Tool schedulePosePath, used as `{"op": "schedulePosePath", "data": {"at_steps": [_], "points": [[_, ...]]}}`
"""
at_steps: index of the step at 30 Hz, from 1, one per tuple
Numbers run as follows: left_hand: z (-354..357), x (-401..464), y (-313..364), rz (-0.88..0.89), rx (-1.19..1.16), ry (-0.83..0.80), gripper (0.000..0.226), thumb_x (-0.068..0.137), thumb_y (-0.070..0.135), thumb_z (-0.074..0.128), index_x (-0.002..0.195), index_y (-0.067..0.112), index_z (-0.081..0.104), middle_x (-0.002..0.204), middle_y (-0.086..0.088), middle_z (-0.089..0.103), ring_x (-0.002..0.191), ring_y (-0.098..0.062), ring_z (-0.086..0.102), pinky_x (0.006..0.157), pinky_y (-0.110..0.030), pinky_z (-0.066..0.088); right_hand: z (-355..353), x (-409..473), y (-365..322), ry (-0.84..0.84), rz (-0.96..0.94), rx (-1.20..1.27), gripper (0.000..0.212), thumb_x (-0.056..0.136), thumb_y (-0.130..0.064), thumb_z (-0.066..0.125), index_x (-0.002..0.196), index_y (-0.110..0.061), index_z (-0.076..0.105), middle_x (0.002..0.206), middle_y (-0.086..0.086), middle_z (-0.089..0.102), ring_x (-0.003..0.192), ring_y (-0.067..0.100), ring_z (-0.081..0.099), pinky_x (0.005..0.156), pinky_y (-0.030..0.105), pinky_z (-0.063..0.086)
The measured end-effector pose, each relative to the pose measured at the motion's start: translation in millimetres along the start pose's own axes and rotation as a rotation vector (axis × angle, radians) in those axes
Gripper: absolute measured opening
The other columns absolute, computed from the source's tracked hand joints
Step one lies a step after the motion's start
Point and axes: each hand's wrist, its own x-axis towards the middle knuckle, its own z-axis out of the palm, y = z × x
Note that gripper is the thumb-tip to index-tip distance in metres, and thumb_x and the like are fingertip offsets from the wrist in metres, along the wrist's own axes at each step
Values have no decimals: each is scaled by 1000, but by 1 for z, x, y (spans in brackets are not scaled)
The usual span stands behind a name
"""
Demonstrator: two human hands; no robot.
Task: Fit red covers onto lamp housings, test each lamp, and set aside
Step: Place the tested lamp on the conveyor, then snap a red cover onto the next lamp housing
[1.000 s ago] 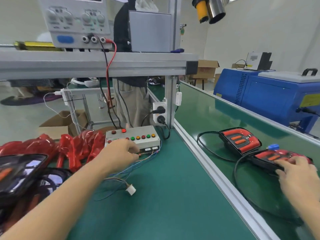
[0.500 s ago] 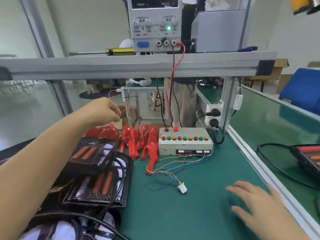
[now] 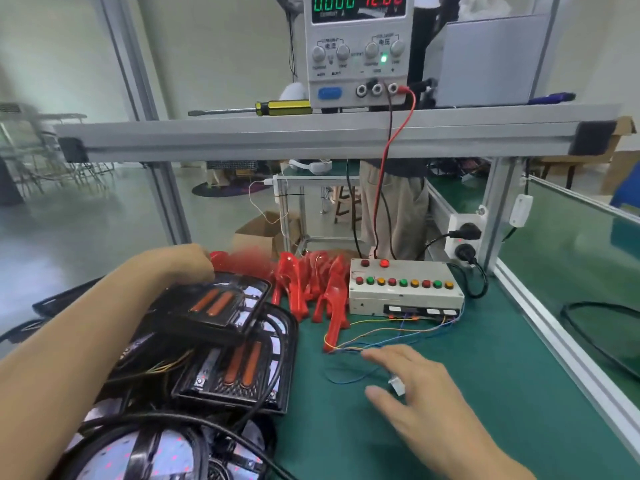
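Observation:
Black lamp housings with orange strips lie stacked at the left, one on top [image 3: 214, 303] and one below it [image 3: 239, 368]. Behind them is a pile of red covers [image 3: 311, 285]. My left hand [image 3: 183, 265] is at the far edge of the top housing, fingers curled round a blurred red cover [image 3: 242, 259]. My right hand [image 3: 415, 386] hovers with fingers spread over the white connector [image 3: 396, 386] on thin coloured wires. These wires run to the grey test box [image 3: 405, 289] with its row of coloured buttons.
A power supply [image 3: 356, 50] and a yellow screwdriver [image 3: 277, 107] sit on the shelf rail above. A socket strip [image 3: 464, 237] is on the post behind the box. At the right runs a green conveyor [image 3: 571, 271] with a black cable [image 3: 595, 323]. Black cables tangle at the lower left.
My view swung left from the conveyor to the bench. My left hand dropped from mid-air onto the red covers. My right hand left the finished lamp and moved to the white connector.

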Motion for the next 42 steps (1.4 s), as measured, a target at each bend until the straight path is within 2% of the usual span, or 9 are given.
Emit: {"op": "schedulePosePath", "data": {"at_steps": [8,12,16,18,24,28,33,37,42], "points": [[8,-2,-6,-38,-137,108,30,87,-5,51,114,-5,64,116,-22,63,107,-35,58,89,-37,46,13,30,-53,-56,25,421,37,91,-33,64,128,-32,56,112,-17,60,104,-4,54,86,5,37],[10,-2,-1,-4,-182,200,27,89,-3,47,106,-6,67,107,-25,66,99,-36,61,83,-37,48,13,38,-69,-100,89,604,29,92,-30,64,121,-28,57,115,-5,64,109,10,58,94,19,44],[7,-5,11,62,-189,296,26,91,3,46,106,-5,65,107,-26,64,99,-38,59,81,-36,46,12,40,-74,-152,177,765,31,93,-35,61,122,-26,57,117,-11,64,108,2,60,94,13,45],[6,-11,21,108,-140,348,25,92,6,45,108,-4,63,111,-26,63,102,-39,57,80,-36,43,12,40,-76,-141,216,834,30,92,-36,61,118,-21,61,120,-1,65,113,10,60,105,28,44],[6,-33,52,214,-198,495,24,93,5,41,105,1,61,105,-20,63,89,-34,54,72,-34,39,12,50,-81,-201,262,1176,59,75,-49,58,124,-15,60,123,-2,68,120,10,59,110,32,41],[10,-43,67,289,-557,386,23,93,3,40,96,-2,62,95,-21,66,83,-31,59,74,-36,48,13,58,-84,-156,365,1574,58,78,-39,60,126,-7,61,123,13,68,119,29,60,105,40,46],[0,-60,62,348,-1009,-31,25,98,20,48,99,0,63,90,-13,57,82,-21,49,70,-32,46,4,57,-77,-50,375,1832,49,79,-35,63,113,-1,70,115,21,69,97,33,70,80,48,60],[-31,-66,19,445,-597,8,23,95,41,52,108,30,67,105,14,66,95,-2,58,88,-28,41,-3,55,-71,5,370,1818,47,78,-36,63,106,0,73,109,20,71,89,32,70,72,45,60],[-24,-78,-32,416,-188,-355,53,72,59,72,121,44,59,111,32,62,109,12,53,97,-18,38,-11,50,-62,103,401,1852,49,78,-36,64,108,1,69,110,22,70,87,34,72,71,48,61]]}}
